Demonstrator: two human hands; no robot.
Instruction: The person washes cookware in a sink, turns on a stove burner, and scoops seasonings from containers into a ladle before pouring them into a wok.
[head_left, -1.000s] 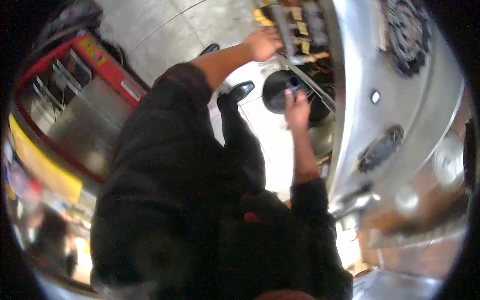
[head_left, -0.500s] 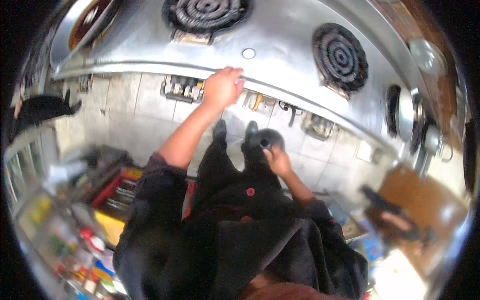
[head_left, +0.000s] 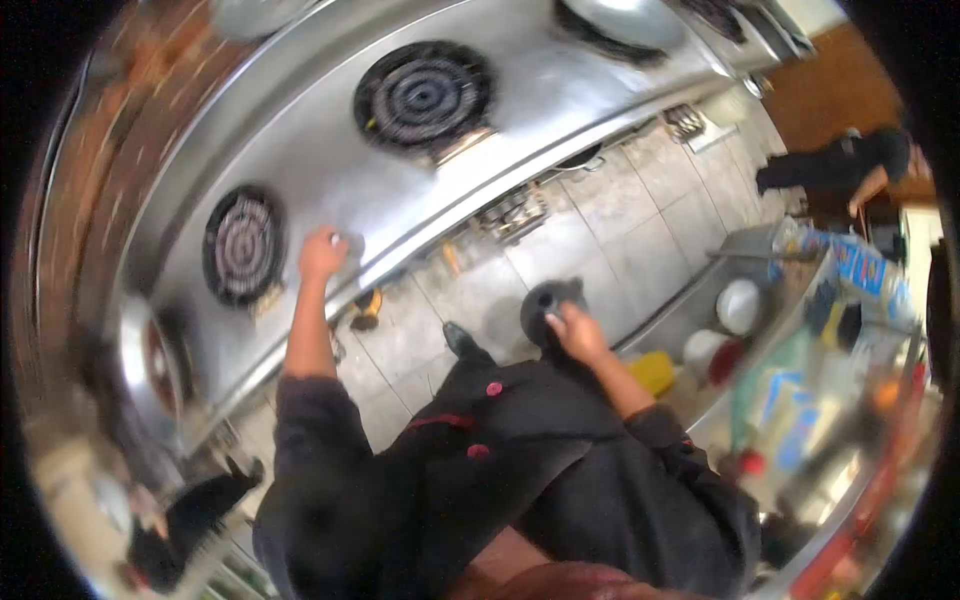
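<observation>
My left hand (head_left: 324, 256) is over the steel stove top (head_left: 330, 165), near its front edge, between two black ring burners. Its fingers are curled, and a small white round thing (head_left: 335, 239) shows at the fingertips. Whether the fingers hold it or just touch it is unclear. In front of my legs, my right hand (head_left: 578, 332) is closed on a dark round vessel (head_left: 540, 318) with a small dark opening on top. The vessel hangs above the tiled floor, and blur hides its exact kind.
One burner (head_left: 425, 97) is ahead and another (head_left: 242, 246) to the left. A wok (head_left: 150, 360) stands at the left end, a pan (head_left: 625, 30) at the far right. Bowls (head_left: 738, 305) and packets fill the right-hand counter. Two people (head_left: 845, 165) (head_left: 190, 525) are nearby.
The view has turned, bringing the cluttered counter to the right. My left hand has gone from the stove's front edge onto its top, at the white round thing. My right hand keeps the dark vessel.
</observation>
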